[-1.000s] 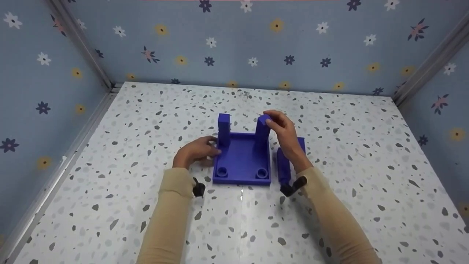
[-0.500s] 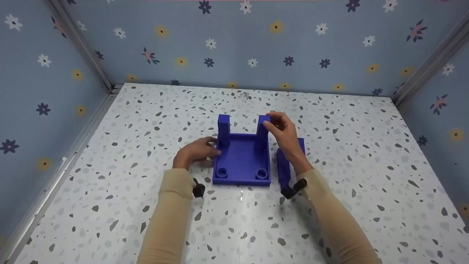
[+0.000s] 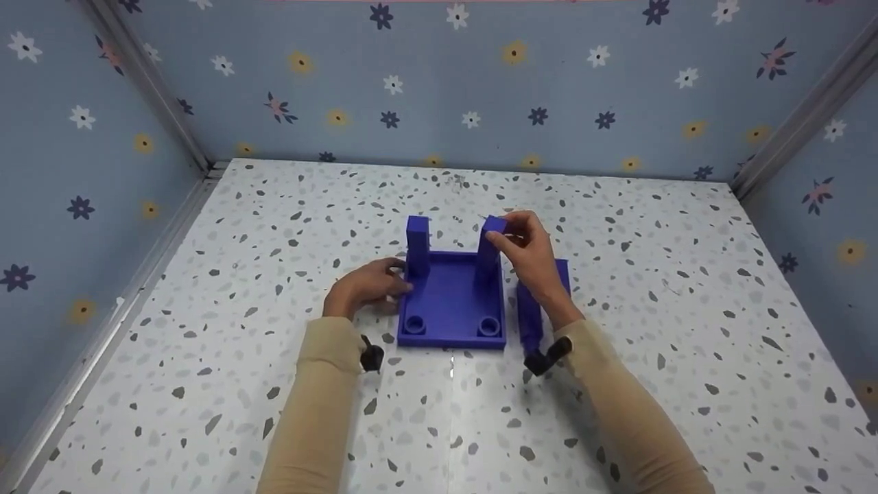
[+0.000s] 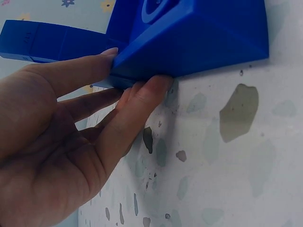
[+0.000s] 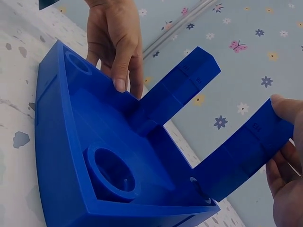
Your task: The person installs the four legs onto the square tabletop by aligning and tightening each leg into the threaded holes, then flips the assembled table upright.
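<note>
A blue-purple square base [image 3: 453, 302] with a raised rim lies on the table, its hollow side up. Two ring-shaped sockets [image 3: 415, 324] show at its near corners. A square leg [image 3: 418, 243] stands upright at the far left corner. My left hand [image 3: 370, 281] holds the base's left side, thumb at the rim and fingers against the outer wall, as the left wrist view shows. At the far right corner, my right hand [image 3: 531, 250] pinches the top of a second leg [image 3: 488, 250] between thumb and fingers. That leg's lower end sits at its socket [image 5: 201, 191].
More blue-purple parts [image 3: 529, 312] lie right of the base, partly hidden under the right wrist. The speckled white table [image 3: 274, 226] meets flowered panels [image 3: 466, 82] at the back and sides. A black wrist device [image 3: 547, 357] hangs by the right cuff.
The right-hand leg has turned about its length, squaring to the front and then standing at an angle again. The right thumb has shifted down and left across it. The left hand stays put.
</note>
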`<state>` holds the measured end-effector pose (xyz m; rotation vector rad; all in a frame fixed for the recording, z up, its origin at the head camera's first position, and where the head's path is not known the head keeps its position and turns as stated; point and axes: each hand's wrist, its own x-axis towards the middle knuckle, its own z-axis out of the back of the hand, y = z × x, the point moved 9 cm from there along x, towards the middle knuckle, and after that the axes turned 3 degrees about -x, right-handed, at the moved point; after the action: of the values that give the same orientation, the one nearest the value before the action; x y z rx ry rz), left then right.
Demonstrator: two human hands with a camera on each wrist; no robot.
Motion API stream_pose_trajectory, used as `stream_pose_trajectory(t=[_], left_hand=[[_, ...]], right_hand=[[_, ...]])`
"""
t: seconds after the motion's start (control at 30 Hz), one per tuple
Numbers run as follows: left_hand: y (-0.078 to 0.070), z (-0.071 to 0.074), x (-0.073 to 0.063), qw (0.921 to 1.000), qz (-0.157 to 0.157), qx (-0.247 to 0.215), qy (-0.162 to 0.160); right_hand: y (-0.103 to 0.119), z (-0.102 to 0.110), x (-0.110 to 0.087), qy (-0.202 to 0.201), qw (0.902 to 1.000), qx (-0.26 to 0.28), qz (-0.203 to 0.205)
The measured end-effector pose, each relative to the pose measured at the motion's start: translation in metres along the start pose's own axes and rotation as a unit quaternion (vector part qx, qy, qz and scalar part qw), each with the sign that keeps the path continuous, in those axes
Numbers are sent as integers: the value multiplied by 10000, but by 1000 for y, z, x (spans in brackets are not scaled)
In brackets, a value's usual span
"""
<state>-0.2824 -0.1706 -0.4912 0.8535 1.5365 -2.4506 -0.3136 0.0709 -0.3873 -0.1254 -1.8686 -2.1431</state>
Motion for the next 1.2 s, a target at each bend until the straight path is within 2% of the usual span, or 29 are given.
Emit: stream_pose_trajectory(t=[0.17, 0.47, 0.73, 0.9, 1.07, 1.2], left_hand=[[-2, -2, -1, 9999, -107, -77, 47], [0, -1, -2, 10000, -48, -20, -4], [-1, 1, -1, 9997, -118, 211, -77], [-1, 1, -1, 9997, -149, 198, -37], [-1, -1, -3, 10000, -73, -31, 39], [1, -1, -3, 9998, -3, -176, 46]], right_hand=[[1, 0, -2, -84, 9998, -158, 108], [6, 0, -2, -231, 9990, -200, 334], [6, 3, -4, -334, 9987, -356, 141], [-3, 3, 1, -130, 9999, -86, 13], [-25, 0, 12, 336, 9985, 362, -218], [-31, -6, 16, 673, 9940, 776, -381]])
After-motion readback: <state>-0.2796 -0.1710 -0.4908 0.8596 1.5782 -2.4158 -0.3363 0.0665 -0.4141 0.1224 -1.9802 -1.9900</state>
